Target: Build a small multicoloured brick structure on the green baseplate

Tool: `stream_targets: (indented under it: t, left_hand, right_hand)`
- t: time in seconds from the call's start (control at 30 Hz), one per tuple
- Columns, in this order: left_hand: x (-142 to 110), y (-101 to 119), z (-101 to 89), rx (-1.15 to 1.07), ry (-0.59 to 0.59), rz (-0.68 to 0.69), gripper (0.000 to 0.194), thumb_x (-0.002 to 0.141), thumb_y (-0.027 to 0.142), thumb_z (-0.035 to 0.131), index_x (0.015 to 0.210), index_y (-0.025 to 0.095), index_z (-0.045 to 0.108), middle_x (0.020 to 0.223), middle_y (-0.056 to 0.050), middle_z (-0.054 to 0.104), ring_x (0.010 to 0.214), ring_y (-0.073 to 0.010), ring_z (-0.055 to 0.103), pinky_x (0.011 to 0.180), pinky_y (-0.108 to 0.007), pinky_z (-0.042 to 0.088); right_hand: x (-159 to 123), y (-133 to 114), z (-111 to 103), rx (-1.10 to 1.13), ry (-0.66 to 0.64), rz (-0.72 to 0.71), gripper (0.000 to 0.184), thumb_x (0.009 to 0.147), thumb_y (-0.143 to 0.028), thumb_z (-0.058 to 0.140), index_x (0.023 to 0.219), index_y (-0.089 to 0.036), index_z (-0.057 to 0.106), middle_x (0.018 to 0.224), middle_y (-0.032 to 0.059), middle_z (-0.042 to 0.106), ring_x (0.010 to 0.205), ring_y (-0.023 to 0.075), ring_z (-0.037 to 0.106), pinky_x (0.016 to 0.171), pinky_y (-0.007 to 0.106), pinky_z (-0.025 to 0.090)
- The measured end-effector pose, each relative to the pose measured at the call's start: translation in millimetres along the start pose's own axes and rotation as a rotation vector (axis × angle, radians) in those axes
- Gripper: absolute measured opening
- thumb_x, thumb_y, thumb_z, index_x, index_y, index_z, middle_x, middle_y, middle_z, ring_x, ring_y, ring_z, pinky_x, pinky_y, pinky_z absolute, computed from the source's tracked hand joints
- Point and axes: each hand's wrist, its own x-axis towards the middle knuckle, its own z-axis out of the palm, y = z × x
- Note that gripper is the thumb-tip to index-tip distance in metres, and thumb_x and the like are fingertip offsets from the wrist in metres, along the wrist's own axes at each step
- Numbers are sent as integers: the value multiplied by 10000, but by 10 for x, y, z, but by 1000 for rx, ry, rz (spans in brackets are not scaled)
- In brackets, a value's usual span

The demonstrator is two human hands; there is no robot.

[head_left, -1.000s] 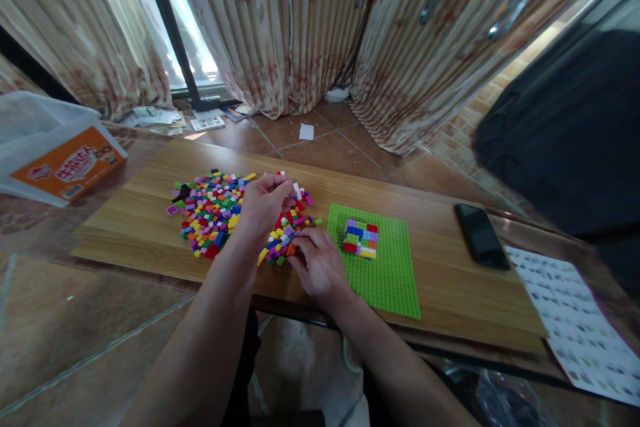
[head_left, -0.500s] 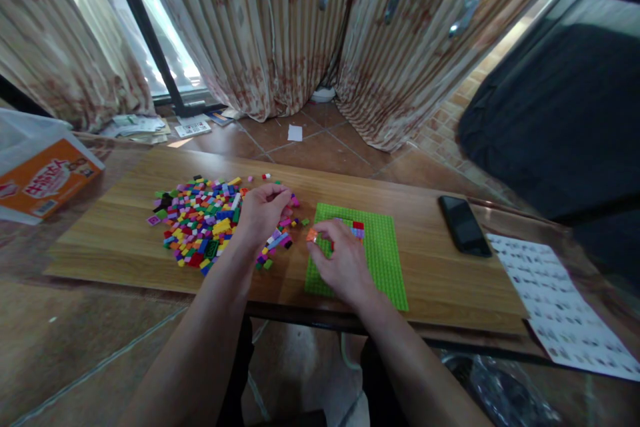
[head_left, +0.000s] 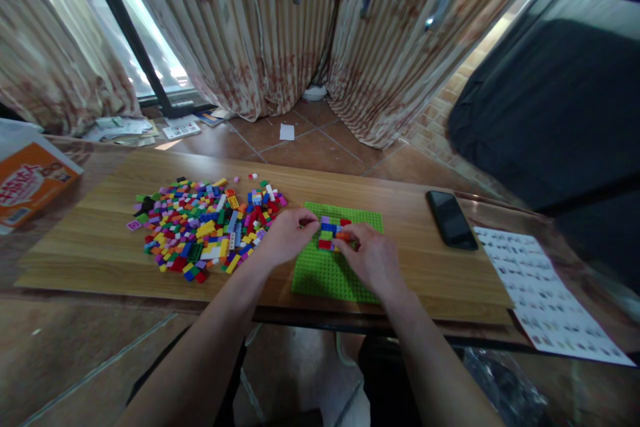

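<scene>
A green studded baseplate point(head_left: 325, 277) lies on the wooden board. On its upper half sits a cluster of coloured toy bricks point(head_left: 327, 233), among them red, blue, green and lavender ones. My right hand point(head_left: 374, 259) has its fingertips closed on an orange brick point(head_left: 343, 236) at the cluster's right side; whether that brick is pressed onto the plate cannot be made out. My left hand point(head_left: 289, 238) is pinched at the plate's left edge, close to the bricks. Anything between its fingertips is too small to tell. Left of this hand spreads a large pile of loose bricks point(head_left: 205, 230).
A black phone point(head_left: 451, 220) lies on the wooden board point(head_left: 415, 280) to the right. Beyond it is a printed sheet point(head_left: 545, 287) with rows of small pictures. A white and orange package point(head_left: 33, 177) stands at the far left. Curtains point(head_left: 270, 33) hang behind.
My left hand has moved from above the brick pile to the plate's left edge. My right hand has carried the orange brick rightward to the cluster. The view has shifted slightly.
</scene>
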Motion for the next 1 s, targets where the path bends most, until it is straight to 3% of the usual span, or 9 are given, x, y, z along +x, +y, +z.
stream_targets:
  t: [0.37, 0.6, 1.0]
  left_hand:
    - [-29, 14, 44, 47, -44, -23, 132, 785, 180, 591, 781, 167, 722, 665, -7, 666, 606, -140, 563, 571, -235, 384]
    - [-31, 13, 46, 137, -71, -25, 157, 816, 170, 566, 843, 144, 719, 718, -15, 683, 657, -143, 581, 608, -247, 397]
    - [-52, 45, 123, 246, -23, -57, 178, 831, 232, 592, 928, 133, 704, 846, -63, 729, 746, -175, 639, 674, -269, 461]
  right_hand:
    - [-15, 3, -28, -37, -37, 31, 228, 821, -326, 686, 1036, -253, 676, 888, 10, 729, 668, 177, 635, 633, 295, 426]
    - [-15, 24, -10, -48, -49, -38, 61, 865, -235, 629, 904, -234, 676, 893, 11, 713, 781, 182, 646, 679, 277, 418]
    - [2, 30, 42, 12, -31, -23, 67, 855, -243, 631, 882, -231, 691, 876, 15, 706, 765, 171, 633, 680, 275, 424]
